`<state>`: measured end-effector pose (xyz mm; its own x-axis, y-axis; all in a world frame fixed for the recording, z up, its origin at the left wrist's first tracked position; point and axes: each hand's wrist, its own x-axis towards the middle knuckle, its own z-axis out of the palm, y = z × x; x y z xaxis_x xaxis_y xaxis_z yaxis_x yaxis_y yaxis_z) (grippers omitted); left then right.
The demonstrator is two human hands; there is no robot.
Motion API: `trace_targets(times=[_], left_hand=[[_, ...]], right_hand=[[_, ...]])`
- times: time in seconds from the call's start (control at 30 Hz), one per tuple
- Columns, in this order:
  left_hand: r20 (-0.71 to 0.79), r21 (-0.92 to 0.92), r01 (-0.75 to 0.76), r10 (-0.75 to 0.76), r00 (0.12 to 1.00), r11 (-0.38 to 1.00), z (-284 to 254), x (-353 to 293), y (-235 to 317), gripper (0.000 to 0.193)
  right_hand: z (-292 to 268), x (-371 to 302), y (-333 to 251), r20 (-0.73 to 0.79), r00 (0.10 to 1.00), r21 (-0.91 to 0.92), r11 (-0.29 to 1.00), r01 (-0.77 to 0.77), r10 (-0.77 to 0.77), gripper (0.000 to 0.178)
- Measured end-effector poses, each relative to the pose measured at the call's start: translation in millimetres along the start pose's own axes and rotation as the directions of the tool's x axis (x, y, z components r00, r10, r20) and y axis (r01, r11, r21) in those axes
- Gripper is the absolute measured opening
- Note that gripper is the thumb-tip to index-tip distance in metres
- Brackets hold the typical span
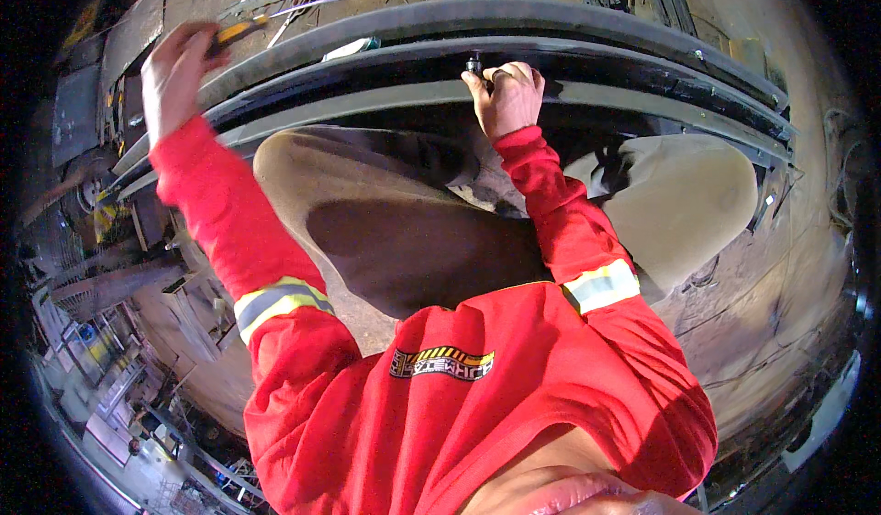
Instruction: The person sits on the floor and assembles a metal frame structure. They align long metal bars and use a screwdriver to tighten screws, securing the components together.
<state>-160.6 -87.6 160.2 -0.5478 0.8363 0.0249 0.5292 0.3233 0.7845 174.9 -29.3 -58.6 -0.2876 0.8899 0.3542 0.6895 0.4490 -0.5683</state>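
The left hand (174, 74), blurred and out past the left end of the knees, looks closed around a slim yellow-handled tool (240, 30), its pale shaft pointing away to the right over the floor. The right hand (511, 102) pinches a small dark cylindrical piece (473, 63) at the long metal beams (395, 99) — whether that piece is fixed there or loose, I cannot tell. If it is loose, a slackened pinch could let it drop between the beams. A careless sweep of the tool could knock the pale object (351, 49) on the beams, and a slipping shaft near the right hand might catch its bare fingers.
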Motion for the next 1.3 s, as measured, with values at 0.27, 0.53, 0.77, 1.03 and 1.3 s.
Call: trace_targets(times=[0.27, 0.53, 0.77, 1.03, 1.3], left_hand=[[0.3, 0.085, -0.241, 0.206, 0.932, 0.967, 95.8, -67.1, 13.2, 0.013], [0.303, 0.084, -0.54, 0.495, 0.814, 0.837, 137.7, -58.0, 53.6, 0.01], [0.38, 0.127, -0.612, 0.532, 0.757, 0.781, 151.4, -62.4, 66.3, 0.01], [0.532, 0.057, -0.741, 0.608, 0.589, 0.669, 187.9, -51.4, 103.5, 0.022], [0.554, 0.02, -0.545, 0.445, 0.704, 0.838, 182.6, -70.8, 98.5, 0.015]], right_hand=[[9.6, -4.7, 3.0, -0.096, 0.994, -0.001, 0.998, 0.057, -0.056, 0.029], [3.1, -0.7, -4.5, -0.138, 0.988, -0.027, 0.998, 0.062, -0.065, 0.026], [2.6, -2.5, -7.2, -0.101, 0.995, 0.006, 1.0, 0.023, -0.023, 0.025], [3.5, -4.0, -6.3, -0.061, 0.998, 0.017, 1.0, -0.008, 0.009, 0.026], [0.9, -1.8, -7.0, 0.019, 0.998, 0.039, 0.997, -0.061, 0.06, 0.027]])
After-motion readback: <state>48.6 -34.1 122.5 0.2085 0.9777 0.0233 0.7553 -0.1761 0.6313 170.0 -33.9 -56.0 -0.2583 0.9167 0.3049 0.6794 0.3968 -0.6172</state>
